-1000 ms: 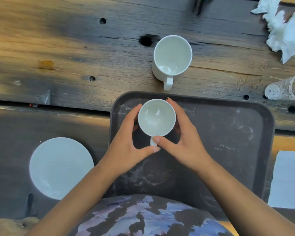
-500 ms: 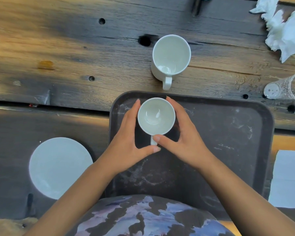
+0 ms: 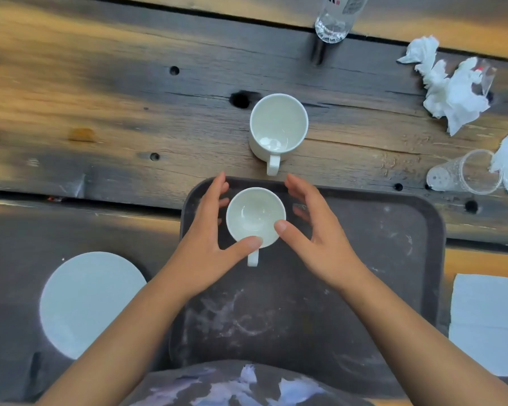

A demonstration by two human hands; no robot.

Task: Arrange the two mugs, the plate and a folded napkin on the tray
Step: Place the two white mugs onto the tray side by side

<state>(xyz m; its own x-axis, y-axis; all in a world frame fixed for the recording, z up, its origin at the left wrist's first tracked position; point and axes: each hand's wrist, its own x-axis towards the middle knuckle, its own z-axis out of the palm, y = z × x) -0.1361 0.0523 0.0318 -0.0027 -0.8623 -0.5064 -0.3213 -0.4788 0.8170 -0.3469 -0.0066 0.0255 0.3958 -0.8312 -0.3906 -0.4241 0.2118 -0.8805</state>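
A small white mug (image 3: 254, 215) stands upright in the far left corner of the dark tray (image 3: 364, 259), handle toward me. My left hand (image 3: 206, 253) and my right hand (image 3: 320, 241) flank it with fingers spread away from its sides; only the thumb tips rest at its near rim. A second, larger white mug (image 3: 277, 124) stands on the wooden table just beyond the tray's far edge. On the table to the left of the tray lies the white plate (image 3: 91, 303). A flat white napkin (image 3: 487, 323) lies to the right of the tray.
Crumpled white tissues (image 3: 452, 92) lie at the far right. A clear plastic cup (image 3: 464, 174) lies on its side near them. At the top edge stands a clear bottle (image 3: 335, 19). The tray's middle and right side are bare.
Both hands were wrapped around the small mug; now their fingers have opened away from its sides. The mug stays put on the tray. The view has tilted up a little.
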